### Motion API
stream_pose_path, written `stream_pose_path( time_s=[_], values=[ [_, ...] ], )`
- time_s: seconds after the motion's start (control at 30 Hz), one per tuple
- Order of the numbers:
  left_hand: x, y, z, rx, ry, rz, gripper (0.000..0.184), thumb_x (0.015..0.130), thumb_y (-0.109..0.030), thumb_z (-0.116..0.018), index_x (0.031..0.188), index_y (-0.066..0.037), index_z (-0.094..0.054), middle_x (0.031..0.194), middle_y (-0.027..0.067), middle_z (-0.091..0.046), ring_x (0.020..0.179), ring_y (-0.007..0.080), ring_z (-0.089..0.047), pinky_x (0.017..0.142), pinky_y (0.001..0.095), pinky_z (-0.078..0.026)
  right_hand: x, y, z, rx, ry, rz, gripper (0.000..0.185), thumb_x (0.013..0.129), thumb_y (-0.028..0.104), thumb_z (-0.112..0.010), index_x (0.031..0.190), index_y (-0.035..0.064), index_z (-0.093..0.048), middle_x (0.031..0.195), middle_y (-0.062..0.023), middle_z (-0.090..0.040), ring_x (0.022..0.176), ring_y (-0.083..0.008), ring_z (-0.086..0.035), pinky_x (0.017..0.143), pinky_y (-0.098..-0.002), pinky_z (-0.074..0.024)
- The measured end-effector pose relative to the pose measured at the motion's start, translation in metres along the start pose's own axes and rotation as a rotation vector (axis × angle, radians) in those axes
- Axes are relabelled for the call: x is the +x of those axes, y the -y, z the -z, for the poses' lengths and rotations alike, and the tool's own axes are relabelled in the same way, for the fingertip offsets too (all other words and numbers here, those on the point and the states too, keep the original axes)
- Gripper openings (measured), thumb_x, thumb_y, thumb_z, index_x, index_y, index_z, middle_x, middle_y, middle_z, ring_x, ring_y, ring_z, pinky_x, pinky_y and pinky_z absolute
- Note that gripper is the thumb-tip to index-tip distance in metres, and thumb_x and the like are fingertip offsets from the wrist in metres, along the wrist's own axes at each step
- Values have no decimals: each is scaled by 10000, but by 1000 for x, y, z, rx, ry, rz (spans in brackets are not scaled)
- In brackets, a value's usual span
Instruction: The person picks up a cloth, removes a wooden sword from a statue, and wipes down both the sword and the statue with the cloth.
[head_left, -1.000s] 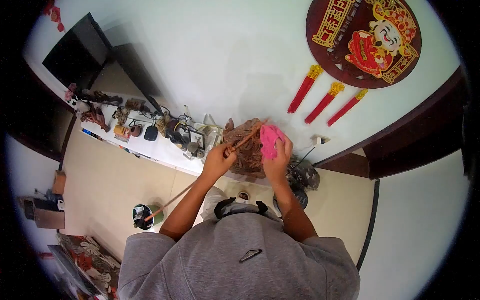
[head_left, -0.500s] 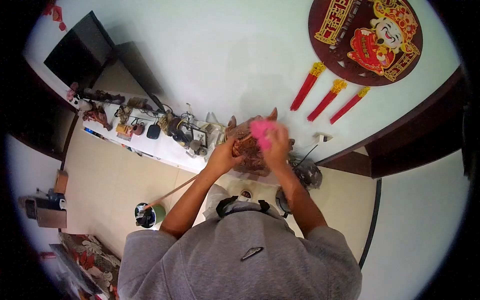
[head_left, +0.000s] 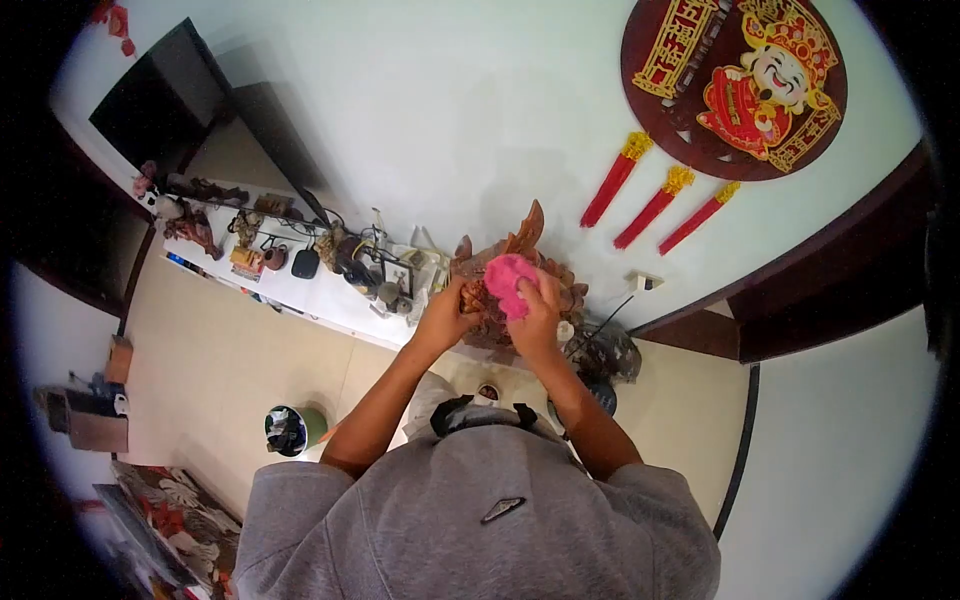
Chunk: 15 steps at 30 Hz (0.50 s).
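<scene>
A brown wood carving (head_left: 527, 232) with pointed upright parts stands before me at the white wall. My left hand (head_left: 446, 316) is closed around the carving's left side, with the thumb over its front. In my right hand (head_left: 538, 318) is a bunched pink cloth (head_left: 507, 280), pressed against the upper front of the carving. The cloth and the fingers cover the carving's middle. Part of its right side shows beyond my right hand.
Left of the carving, a white shelf (head_left: 350, 312) carries several small ornaments, a black box and cables. A television (head_left: 160, 100) stands behind it. On the floor are a bin (head_left: 300, 430) and a dark plastic bag (head_left: 612, 352). A round decoration (head_left: 740, 85) with tassels hangs on the wall.
My right hand has shifted left and slightly down with the pink cloth, uncovering the carving's upper right part. My left hand stays on the carving. Less of the stick by the bin shows.
</scene>
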<state>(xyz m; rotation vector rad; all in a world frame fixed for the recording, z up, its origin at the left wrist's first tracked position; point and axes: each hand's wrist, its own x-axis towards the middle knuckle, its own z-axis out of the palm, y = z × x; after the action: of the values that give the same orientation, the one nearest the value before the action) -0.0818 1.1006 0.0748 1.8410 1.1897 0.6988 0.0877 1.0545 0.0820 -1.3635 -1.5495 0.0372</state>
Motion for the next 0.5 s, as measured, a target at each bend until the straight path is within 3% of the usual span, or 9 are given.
stream_pose_path(
  time_s=[0.13,0.23,0.33,0.4,0.5],
  values=[
    [6,6,-10,-130,-37,-62,532,750,-122,-802,1206,-19,-547,923,146,-705,858,292,-694,780,380,-529,-11,-1,-13,18,80,96,308,699,47,-719,1002,24,-663,1213,-171,-560,1117,-401,-533,933,-475,-474],
    [13,0,-7,-48,-84,-145,502,744,-65,-748,1189,-24,-519,950,194,-686,893,340,-691,776,396,-526,-29,-9,-16,-27,64,202,299,668,81,-745,957,38,-679,1199,-157,-581,1110,-391,-537,936,-468,-475],
    [13,-3,6,-65,-29,-10,483,769,-72,-775,1187,-2,-543,1031,138,-671,938,207,-655,825,347,-517,-34,-28,1,-38,87,124,277,661,73,-760,926,41,-687,1165,-141,-600,1100,-378,-540,942,-459,-469],
    [16,-3,9,-84,-10,-18,484,775,-68,-767,1190,1,-529,1071,139,-642,957,201,-635,845,331,-505,-29,-40,4,-86,63,42,295,658,69,-767,940,43,-686,1167,-140,-600,1103,-374,-539,941,-463,-466],
    [19,12,-3,-203,-23,-132,508,771,-74,-774,1202,-5,-514,1044,126,-637,931,198,-630,837,324,-501,-3,-5,10,-7,-7,144,324,667,57,-762,981,46,-681,1218,-147,-576,1112,-374,-534,945,-478,-457]
  ],
)
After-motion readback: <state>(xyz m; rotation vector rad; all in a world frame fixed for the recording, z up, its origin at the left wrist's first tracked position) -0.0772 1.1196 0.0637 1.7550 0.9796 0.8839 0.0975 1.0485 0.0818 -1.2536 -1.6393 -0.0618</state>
